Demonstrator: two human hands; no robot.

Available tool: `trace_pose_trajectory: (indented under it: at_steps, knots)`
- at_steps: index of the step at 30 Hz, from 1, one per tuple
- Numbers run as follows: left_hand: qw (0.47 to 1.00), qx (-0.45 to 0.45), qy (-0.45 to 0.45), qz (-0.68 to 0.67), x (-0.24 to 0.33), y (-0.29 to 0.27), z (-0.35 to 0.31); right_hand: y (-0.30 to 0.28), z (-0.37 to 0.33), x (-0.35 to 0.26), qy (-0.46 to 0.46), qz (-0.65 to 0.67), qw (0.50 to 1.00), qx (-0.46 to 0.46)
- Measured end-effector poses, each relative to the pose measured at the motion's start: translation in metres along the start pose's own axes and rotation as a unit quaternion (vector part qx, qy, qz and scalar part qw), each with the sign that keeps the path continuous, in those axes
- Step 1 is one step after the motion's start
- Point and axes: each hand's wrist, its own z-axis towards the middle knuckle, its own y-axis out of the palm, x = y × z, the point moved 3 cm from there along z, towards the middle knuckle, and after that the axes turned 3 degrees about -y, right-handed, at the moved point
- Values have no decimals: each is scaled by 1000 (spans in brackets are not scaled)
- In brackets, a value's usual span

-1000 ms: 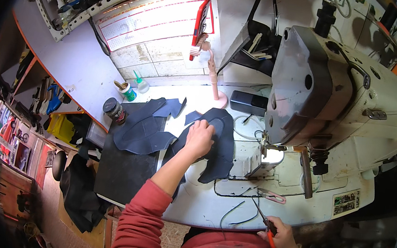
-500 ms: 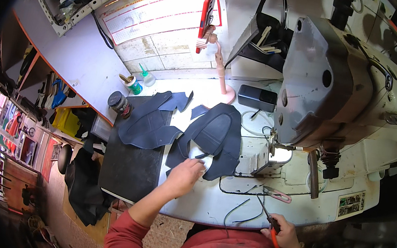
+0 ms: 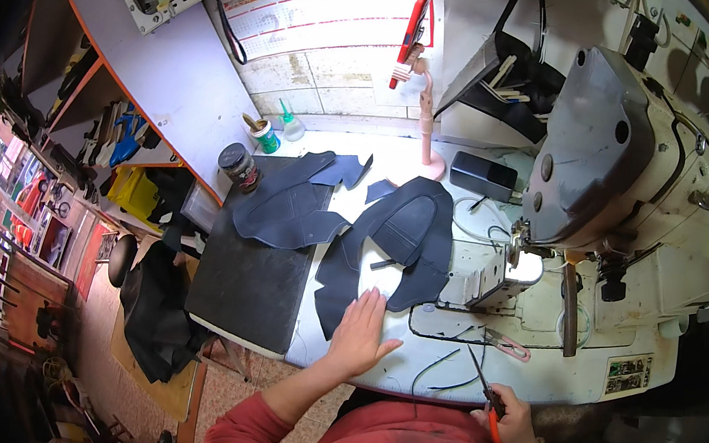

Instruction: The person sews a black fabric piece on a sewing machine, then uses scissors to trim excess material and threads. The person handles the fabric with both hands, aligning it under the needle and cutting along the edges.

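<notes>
My left hand [image 3: 363, 336] lies with fingers stretched out at the near edge of a stitched dark shoe-upper piece [image 3: 435, 209], on the white table by the piece's central gap. A short dark strip [image 3: 384, 264] sits in that gap. Close to the table's front edge, my right hand [image 3: 517, 422] holds scissors [image 3: 481, 369] with orange-red handles, blades pointing away from me. Thin dark strips [image 3: 436, 362] lie on the table between my hands. Another dark upper piece [image 3: 281, 213] rests to the left, partly on a black mat [image 3: 245, 297].
A large sewing machine [image 3: 596, 135] fills the right side. A pink-handled tool [image 3: 508, 346] lies by its base. Farther back stand a dark jar [image 3: 238, 166], a small bottle [image 3: 292, 125], a pink phone stand [image 3: 426, 129] and a black box [image 3: 482, 175].
My left hand has gone from curled fingers at the dark piece to lying flat with fingers extended. The whole view has shifted slightly. My right hand keeps hold of the scissors.
</notes>
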Motion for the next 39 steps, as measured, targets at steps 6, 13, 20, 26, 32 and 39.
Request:
trace_pose_trajectory:
  at_steps: [6,13,20,26,32,39]
  knots:
    - [1000,-16,-10,2,22,28,-95,3,-1,-8,-21,-10,1000,-13]
    - [994,-4,-58,-96,-1,17,-196,-10,-13,-7,-27,-9,999,31]
    - [986,66,148,-41,118,33,-48,-19,-27,-4,19,19,998,55]
    - [992,-13,111,50,119,59,-7,-26,-41,18,21,17,994,101]
    - [998,38,-25,45,15,44,-136,-30,-28,32,1,42,995,86]
    - [977,160,-71,119,-9,-4,-192,-17,-6,20,-31,18,999,40]
